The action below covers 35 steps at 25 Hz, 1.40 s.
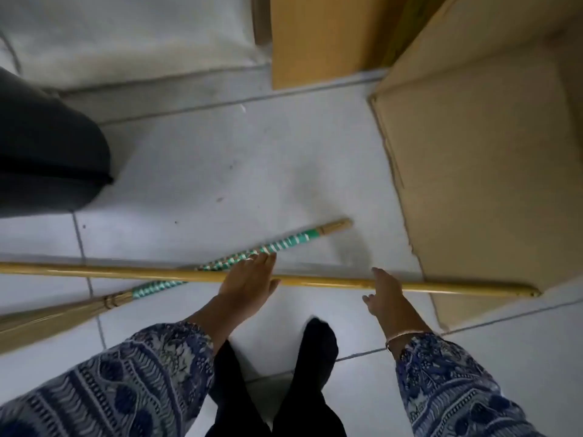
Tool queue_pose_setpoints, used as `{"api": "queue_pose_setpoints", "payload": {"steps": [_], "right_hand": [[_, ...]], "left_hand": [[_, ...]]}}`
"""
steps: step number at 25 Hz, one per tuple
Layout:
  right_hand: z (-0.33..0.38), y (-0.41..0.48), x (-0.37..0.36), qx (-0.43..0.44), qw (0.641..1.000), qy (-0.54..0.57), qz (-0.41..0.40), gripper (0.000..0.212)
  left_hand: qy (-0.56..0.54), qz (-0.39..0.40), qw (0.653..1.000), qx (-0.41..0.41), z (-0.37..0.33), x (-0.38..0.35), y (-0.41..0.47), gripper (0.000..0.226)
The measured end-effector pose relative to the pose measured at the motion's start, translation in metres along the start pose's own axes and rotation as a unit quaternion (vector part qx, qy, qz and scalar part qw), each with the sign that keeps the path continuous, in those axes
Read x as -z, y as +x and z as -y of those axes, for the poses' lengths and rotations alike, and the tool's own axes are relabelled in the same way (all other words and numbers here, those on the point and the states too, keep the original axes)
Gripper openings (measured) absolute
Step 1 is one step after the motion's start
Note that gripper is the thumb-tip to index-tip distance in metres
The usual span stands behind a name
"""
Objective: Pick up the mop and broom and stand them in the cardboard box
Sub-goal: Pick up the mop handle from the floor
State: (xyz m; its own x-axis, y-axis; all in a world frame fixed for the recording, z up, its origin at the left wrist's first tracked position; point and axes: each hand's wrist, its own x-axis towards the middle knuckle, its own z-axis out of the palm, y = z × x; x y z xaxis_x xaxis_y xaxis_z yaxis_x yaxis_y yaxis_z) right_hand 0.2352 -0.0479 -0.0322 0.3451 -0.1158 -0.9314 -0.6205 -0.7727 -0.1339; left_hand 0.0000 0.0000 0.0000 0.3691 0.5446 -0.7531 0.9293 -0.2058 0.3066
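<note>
A long yellow wooden mop handle (126, 273) lies across the tiled floor, its right end touching the cardboard box (479, 171). Its head is out of view to the left. A broom (277, 246) with a green-and-white wrapped grip lies diagonally under it, straw bristles at the lower left. My left hand (247, 279) hovers over the crossing of the two handles, fingers spread. My right hand (386, 293) is over the yellow handle further right, fingers apart, holding nothing.
A tall cardboard box stands at the right. A wooden panel (315, 39) stands behind it. A dark grey rounded object (47, 146) sits at the left. A white wall base (126, 36) runs along the back. My dark-trousered legs (299, 373) are below.
</note>
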Motion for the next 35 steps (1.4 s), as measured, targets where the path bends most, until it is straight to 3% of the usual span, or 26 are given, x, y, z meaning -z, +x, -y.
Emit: {"api": "queue_pose_setpoints", "payload": {"steps": [1,3,5,8,12,14,16,19,25,28,30,32,35], "right_hand": [[-0.007,0.013,-0.001,-0.003,1.0,0.003,0.005,0.013],[-0.016,0.037,-0.003,-0.016,0.999,0.03,-0.033,0.036],[-0.017,0.036,-0.009,-0.018,0.998,0.035,-0.049,0.043],[-0.021,0.037,-0.009,-0.047,0.993,0.109,-0.02,0.015],[-0.016,0.024,-0.001,-0.075,0.978,0.194,0.015,0.009],[-0.008,0.003,0.006,-0.02,0.98,0.2,0.012,0.04],[0.008,-0.029,0.006,-0.01,0.978,0.208,0.018,0.041],[0.034,-0.082,0.007,0.005,0.977,0.211,0.037,0.002],[0.092,-0.205,0.019,0.08,0.977,0.19,0.061,0.015],[0.121,-0.27,0.037,0.137,0.972,0.178,0.063,0.032],[0.141,-0.319,0.052,0.183,0.965,0.179,0.064,0.027],[0.159,-0.366,0.061,0.223,0.957,0.17,0.08,0.008],[0.193,-0.451,0.081,0.294,0.933,0.176,0.113,0.014]], "left_hand": [[-0.001,0.015,1.0,0.0,-0.001,-0.009,0.01,0.049],[-0.023,0.032,0.999,0.003,0.005,-0.028,0.024,0.042],[-0.037,0.054,0.998,0.011,0.013,-0.038,0.034,0.039],[-0.078,0.091,0.992,0.049,0.018,-0.035,0.039,0.042],[-0.105,0.089,0.988,0.074,0.014,-0.016,0.035,0.04],[-0.116,0.068,0.988,0.075,0.012,-0.002,0.025,0.04],[-0.124,0.055,0.987,0.084,0.006,0.022,0.013,0.039],[-0.157,0.026,0.983,0.091,-0.006,0.06,-0.008,0.033],[-0.189,-0.011,0.978,0.089,-0.032,0.143,-0.063,0.026],[-0.196,-0.036,0.976,0.084,-0.06,0.191,-0.103,0.027],[-0.199,-0.059,0.976,0.071,-0.08,0.221,-0.133,0.027],[-0.21,-0.083,0.972,0.059,-0.095,0.243,-0.159,0.031],[-0.243,-0.133,0.961,0.011,-0.12,0.293,-0.207,0.036]]}}
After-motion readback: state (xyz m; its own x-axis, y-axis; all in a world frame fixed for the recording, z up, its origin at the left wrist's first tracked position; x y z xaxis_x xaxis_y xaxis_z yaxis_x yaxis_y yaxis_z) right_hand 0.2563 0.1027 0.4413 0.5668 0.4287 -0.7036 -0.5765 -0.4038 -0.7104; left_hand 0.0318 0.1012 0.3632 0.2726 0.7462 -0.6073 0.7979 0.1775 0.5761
